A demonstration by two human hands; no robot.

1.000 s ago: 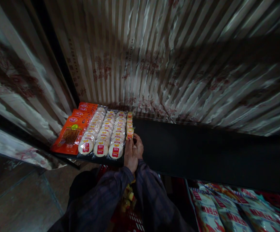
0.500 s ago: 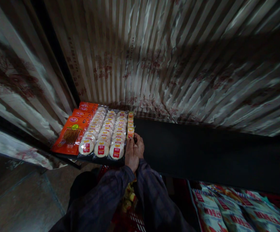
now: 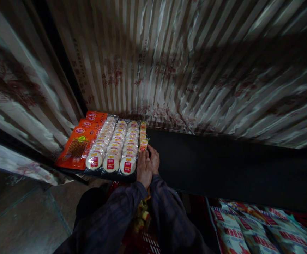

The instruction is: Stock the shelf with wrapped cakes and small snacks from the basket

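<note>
At the near end of a narrow column of small yellow packets [image 3: 143,130], my left hand [image 3: 143,170] and my right hand [image 3: 154,160] are side by side. Both are closed about the nearest small yellow packet [image 3: 143,145], whose lower part my fingers hide. My left fingers point forward, close together; those of my right hand curl in from the right. Just left of my hands, clear-wrapped round white crackers [image 3: 127,165] lie in three overlapping rows. Orange snack bags [image 3: 75,148] overlap at the far left.
The black shelf [image 3: 209,162] runs to the right, with a patterned, pleated sheet [image 3: 153,70] behind it. Below are a red basket [image 3: 150,241] holding yellow-wrapped items [image 3: 143,217] and, at lower right, several white-and-red bags [image 3: 230,233]. A dark post [image 3: 60,53] stands left.
The nearest yellow packet has tilted slightly and shifted a little to the right. My right hand has edged slightly right and forward; my left hand is almost unmoved.
</note>
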